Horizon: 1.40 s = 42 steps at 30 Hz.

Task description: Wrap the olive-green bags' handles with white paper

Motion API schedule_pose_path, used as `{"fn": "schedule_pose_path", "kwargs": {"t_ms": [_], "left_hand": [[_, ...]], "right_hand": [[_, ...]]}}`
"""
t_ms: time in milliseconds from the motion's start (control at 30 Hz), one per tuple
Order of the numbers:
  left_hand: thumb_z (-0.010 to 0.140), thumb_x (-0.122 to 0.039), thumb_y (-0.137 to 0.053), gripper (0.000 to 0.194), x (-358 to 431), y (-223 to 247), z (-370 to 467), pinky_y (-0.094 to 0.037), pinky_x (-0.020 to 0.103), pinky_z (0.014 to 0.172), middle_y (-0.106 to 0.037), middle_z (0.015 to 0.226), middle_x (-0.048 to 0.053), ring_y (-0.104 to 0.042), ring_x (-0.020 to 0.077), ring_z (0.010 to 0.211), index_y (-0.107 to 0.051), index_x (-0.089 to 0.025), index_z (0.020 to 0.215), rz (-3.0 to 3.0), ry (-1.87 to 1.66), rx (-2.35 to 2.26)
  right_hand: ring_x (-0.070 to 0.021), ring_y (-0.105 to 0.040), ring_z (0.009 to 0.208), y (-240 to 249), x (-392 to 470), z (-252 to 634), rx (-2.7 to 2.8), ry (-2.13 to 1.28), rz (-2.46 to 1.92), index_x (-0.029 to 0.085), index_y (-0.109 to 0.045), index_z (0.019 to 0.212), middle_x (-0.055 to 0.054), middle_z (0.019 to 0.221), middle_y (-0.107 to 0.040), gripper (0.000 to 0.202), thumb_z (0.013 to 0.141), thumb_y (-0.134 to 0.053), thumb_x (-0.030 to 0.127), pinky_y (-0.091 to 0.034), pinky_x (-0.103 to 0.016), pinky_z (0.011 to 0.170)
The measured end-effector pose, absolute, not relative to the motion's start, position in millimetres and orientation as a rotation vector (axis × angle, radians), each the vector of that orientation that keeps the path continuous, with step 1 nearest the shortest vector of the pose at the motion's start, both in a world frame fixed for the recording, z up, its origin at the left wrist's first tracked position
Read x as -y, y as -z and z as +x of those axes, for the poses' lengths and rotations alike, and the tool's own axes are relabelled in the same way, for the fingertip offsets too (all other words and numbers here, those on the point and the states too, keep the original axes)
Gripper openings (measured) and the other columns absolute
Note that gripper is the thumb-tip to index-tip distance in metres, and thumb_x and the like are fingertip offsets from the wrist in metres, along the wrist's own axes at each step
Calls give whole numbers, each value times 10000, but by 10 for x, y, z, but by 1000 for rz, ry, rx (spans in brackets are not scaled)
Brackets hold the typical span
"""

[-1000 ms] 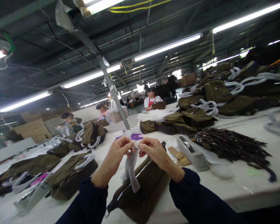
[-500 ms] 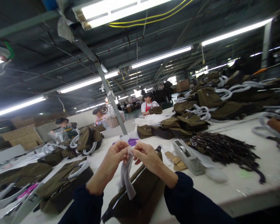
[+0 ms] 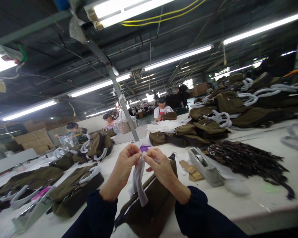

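Note:
My left hand (image 3: 125, 165) and my right hand (image 3: 159, 167) meet in front of me, both pinching the top of a white foam strip (image 3: 138, 181) that hangs down between them. Under the hands an olive-brown bag (image 3: 154, 201) lies flat on the white table (image 3: 238, 201), its dark zipper edge running toward me. A purple piece (image 3: 145, 148) shows just behind my fingers.
A grey tape dispenser (image 3: 205, 165) and brown card tags (image 3: 191, 168) lie right of the bag, beside a heap of dark straps (image 3: 243, 160). Olive bags with white-wrapped handles are piled at the right (image 3: 225, 109) and left (image 3: 72, 188). Other people work at the far tables.
My hands stay together on the white strip, fingers shifting slightly on its top end. The view has drifted a little; nothing was picked up or let go.

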<state>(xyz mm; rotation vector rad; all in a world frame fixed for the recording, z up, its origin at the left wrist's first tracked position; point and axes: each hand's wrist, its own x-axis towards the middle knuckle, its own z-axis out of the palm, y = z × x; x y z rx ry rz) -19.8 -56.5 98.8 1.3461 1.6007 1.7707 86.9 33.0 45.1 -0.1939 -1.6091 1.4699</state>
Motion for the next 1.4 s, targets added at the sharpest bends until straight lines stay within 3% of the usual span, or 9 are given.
{"fn": "schedule_pose_path", "kwargs": {"t_ms": [267,367,533,667,767,867,1067,1233,1400], "left_hand": [[743,-181,-730,197,666,-1179,-249,-334,155,463,-525,734,-50,-414,44,548,-542,-172,803,1325,-1922,-1518],[772,-206,-713,174,695,-1240,-207,-365,173,476,-540,754,-41,-444,57,561,-548,-173,817,1444,-1842,-1610],[779,-235,-712,185,693,-1313,-37,-390,188,502,-560,757,-35,-489,80,594,-542,-180,824,1607,-1710,-1697],[772,-295,-728,221,682,-1269,29,-450,226,621,-608,838,-2,-562,121,703,-576,-181,885,1675,-1621,-1742],[748,-344,-753,448,684,-1103,-25,-485,297,776,-618,1125,74,-604,204,944,-577,-196,1132,1724,-1512,-2002],[747,-351,-739,583,688,-887,-130,-468,345,836,-606,1192,115,-591,249,1007,-544,-182,1270,1747,-1286,-2231],[859,-218,-512,411,654,-666,-167,-436,354,861,-678,1015,77,-610,237,924,-580,-184,1263,1831,-1133,-2251],[885,-226,-439,376,606,-594,-120,-464,316,757,-663,808,34,-627,216,770,-600,-186,1223,1683,-1259,-2145],[860,-213,-460,443,607,-581,-166,-437,246,618,-552,648,-28,-540,152,613,-573,-186,1287,1603,-1329,-1893]], "right_hand": [[-181,-542,902,-209,-386,867,1617,-1488,-239,178,-568,743,-48,1027,-463,259,848,-597,413,-558,-228,503],[-155,-551,824,-261,-422,921,1737,-1222,-290,184,-570,784,-38,980,-512,256,852,-620,426,-495,-230,555],[-130,-455,562,-593,-388,978,2064,-584,-476,197,-536,677,4,620,-537,387,859,-621,528,-294,-277,557],[-157,-514,565,-669,-330,984,2155,-460,-578,198,-589,751,-49,662,-621,293,940,-498,403,-238,-297,556],[-166,-545,595,-515,-320,999,2089,-607,-573,192,-599,833,-44,675,-629,152,902,-515,299,-264,-286,560],[-142,-525,537,-287,-323,991,1891,-993,-515,186,-592,816,-20,635,-601,194,906,-481,318,-328,-266,548],[-80,-436,399,57,-254,869,1389,-1758,-314,149,-587,778,2,616,-556,466,881,-481,591,-296,-217,394],[-64,-424,418,210,-208,640,998,-2336,-116,163,-546,787,29,621,-537,351,800,-613,507,-286,-179,372],[-60,-372,411,221,-339,368,985,-2388,-102,183,-490,669,46,550,-491,321,764,-622,460,-290,-182,394]]}}
